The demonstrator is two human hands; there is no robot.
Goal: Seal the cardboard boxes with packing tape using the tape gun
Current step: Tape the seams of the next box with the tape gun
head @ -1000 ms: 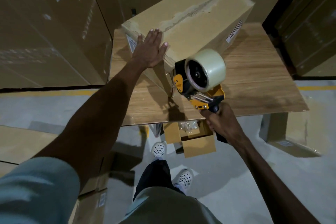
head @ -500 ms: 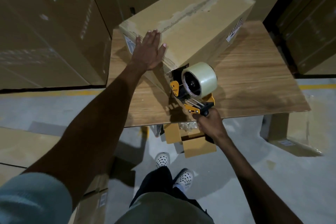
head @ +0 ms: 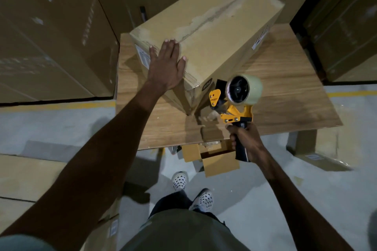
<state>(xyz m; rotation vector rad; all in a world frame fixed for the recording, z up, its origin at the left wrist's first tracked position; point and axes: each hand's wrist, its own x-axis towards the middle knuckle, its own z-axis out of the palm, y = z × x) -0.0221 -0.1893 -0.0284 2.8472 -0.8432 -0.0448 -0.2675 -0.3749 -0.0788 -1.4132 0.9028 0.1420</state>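
Left hand (head: 166,63) flat, fingers straight, pressing the near corner of the cardboard box (head: 214,32). Right hand (head: 245,141) wrapped around the black handle of the tape gun (head: 234,104), held just beside the box's near vertical edge, over the table (head: 285,91). Gun: yellow frame, pale clear tape roll (head: 247,90) on top. Box sits angled on the wood-grain tabletop, rough torn strip along its top seam. Small open carton (head: 212,157) on the concrete floor under the table edge. Stacked brown cartons (head: 51,36) wall in the left and back.

Left hand (head: 166,63) flat, right hand (head: 247,141) fisted.
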